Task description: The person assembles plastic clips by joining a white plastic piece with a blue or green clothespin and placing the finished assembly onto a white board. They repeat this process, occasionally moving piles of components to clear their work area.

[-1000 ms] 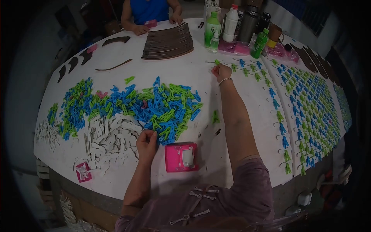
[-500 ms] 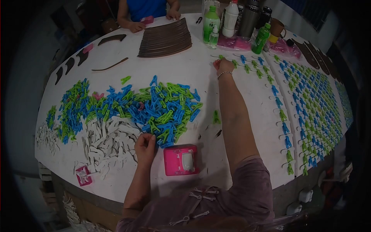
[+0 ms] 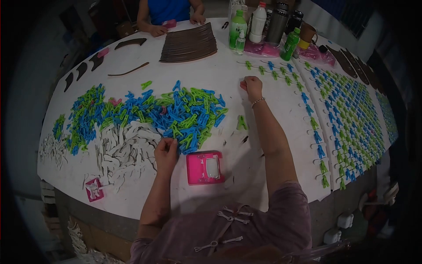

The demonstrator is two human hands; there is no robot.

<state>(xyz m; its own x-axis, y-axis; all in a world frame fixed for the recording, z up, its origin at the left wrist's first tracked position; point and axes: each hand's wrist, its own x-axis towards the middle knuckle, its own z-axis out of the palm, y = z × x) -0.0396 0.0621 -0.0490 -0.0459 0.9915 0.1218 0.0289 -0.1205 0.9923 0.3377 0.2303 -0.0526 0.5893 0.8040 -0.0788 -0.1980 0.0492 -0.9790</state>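
My left hand (image 3: pixel 166 154) is curled with the thumb against the fingers, at the right edge of a heap of white strips (image 3: pixel 127 147) and just below a pile of blue and green plastic clips (image 3: pixel 193 116). Whatever it may pinch is hidden. My right hand (image 3: pixel 252 88), a bracelet at its wrist, is closed over the white table (image 3: pixel 233 94), and nothing shows in it. It is below the top row of spaced clips with thin pale hooks, near a green clip (image 3: pixel 248 65). A lone green clip (image 3: pixel 242 122) lies between my hands.
A pink tray (image 3: pixel 191 171) with a white pad is in front of me; a smaller pink box (image 3: pixel 94 190) lies left. Rows of clips (image 3: pixel 351 119) cover the right side. Bottles (image 3: pixel 238 28) and a brown stack (image 3: pixel 189 44) stand farther back. Another person's hands (image 3: pixel 159 31) rest at the far edge.
My right hand has drawn back toward me from the top row of clips, leaving the green clip there. My left hand stays beside the pile. The view has shifted slightly.
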